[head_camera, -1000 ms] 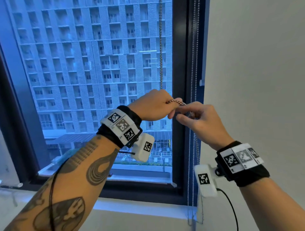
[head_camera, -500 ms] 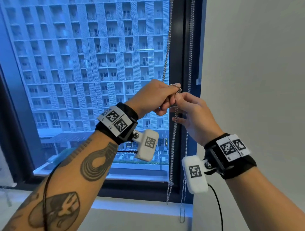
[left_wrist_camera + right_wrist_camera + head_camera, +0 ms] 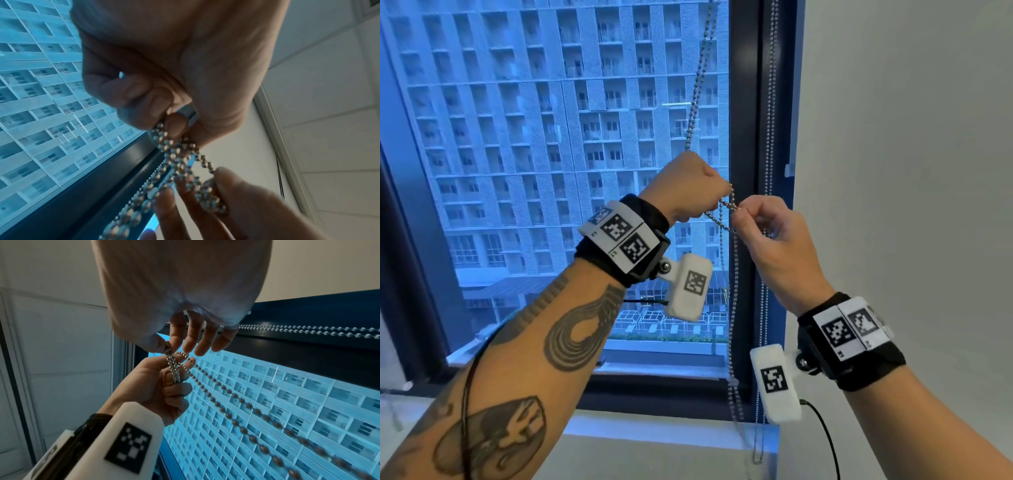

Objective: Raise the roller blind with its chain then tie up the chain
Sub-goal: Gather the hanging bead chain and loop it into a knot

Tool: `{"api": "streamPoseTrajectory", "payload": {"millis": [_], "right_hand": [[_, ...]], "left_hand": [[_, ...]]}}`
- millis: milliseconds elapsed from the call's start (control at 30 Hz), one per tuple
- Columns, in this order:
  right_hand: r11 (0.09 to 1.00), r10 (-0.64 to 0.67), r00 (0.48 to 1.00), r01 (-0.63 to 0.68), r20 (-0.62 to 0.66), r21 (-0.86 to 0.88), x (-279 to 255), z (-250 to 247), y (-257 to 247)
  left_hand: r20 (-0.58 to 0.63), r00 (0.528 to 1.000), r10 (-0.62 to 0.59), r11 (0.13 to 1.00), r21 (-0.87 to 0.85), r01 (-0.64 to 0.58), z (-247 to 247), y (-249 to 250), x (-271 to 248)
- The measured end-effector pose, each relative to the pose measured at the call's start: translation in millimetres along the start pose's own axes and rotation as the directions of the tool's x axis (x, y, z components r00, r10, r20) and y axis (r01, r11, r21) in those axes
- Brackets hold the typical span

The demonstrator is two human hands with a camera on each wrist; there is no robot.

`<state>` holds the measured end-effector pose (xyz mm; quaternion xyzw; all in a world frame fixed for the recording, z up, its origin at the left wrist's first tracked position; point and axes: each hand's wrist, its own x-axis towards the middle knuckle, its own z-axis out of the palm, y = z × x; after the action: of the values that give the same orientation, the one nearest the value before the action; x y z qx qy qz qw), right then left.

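Note:
The metal bead chain (image 3: 698, 85) slants down from the top of the window into my left hand (image 3: 709, 205), which grips it in a fist. Just to the right, my right hand (image 3: 743, 210) pinches a loop of the same chain between thumb and forefinger, its other fingers spread. Crossed strands of the chain (image 3: 176, 155) span the short gap between the hands. In the right wrist view the chain (image 3: 172, 366) loops around the left hand (image 3: 156, 386) fingers. The slack (image 3: 734, 308) hangs to the sill. No blind shows over the glass.
A second pair of bead chains (image 3: 768, 102) hangs straight along the dark window frame (image 3: 746, 137), just behind my right hand. A white wall (image 3: 893, 171) stands on the right and a white sill (image 3: 654, 435) lies below. Apartment blocks show through the glass.
The hands were touching half a second ago and have drawn slightly apart. Crossed strands of chain now stretch between them. Both hands sit a little further right.

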<state>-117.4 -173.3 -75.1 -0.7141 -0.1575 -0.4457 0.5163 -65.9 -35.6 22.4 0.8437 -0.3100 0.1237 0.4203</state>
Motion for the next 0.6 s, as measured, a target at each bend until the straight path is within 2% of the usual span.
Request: {"api": "streamPoseTrajectory", "payload": {"millis": [133,233,333,400,533,600], "right_hand": [[1.0,-0.018,0.993,0.019,-0.114,0.012,5.9,-5.9,-6.7],[0.996,-0.039,0.988,0.027,-0.15,-0.083,8.6,-11.0,-8.0],[0.993,-0.063,0.982,0.045,-0.177,-0.107,9.3,-15.1,-7.5],[0.99,-0.092,0.983,0.073,-0.156,-0.123,9.1,-16.9,-6.2],[0.938,-0.177,0.979,0.136,-0.102,-0.319,4.9,-12.6,-5.3],[0.912,-0.195,0.976,0.147,-0.091,-0.383,3.5,-9.0,-5.2]], "left_hand": [[0.12,0.993,0.018,0.999,0.036,-0.023,-6.0,1.0,-0.3],[0.248,0.969,0.018,0.999,-0.045,-0.007,-15.8,-1.6,1.1],[0.293,0.956,0.03,0.993,-0.117,0.005,-24.1,-6.4,1.9],[0.264,0.964,0.03,0.988,-0.157,0.012,-22.9,-8.2,2.5],[0.058,0.998,-0.006,0.986,-0.164,0.016,-11.1,-7.2,4.5],[0.001,1.0,0.0,0.987,-0.162,0.0,-7.6,-7.9,6.6]]}}
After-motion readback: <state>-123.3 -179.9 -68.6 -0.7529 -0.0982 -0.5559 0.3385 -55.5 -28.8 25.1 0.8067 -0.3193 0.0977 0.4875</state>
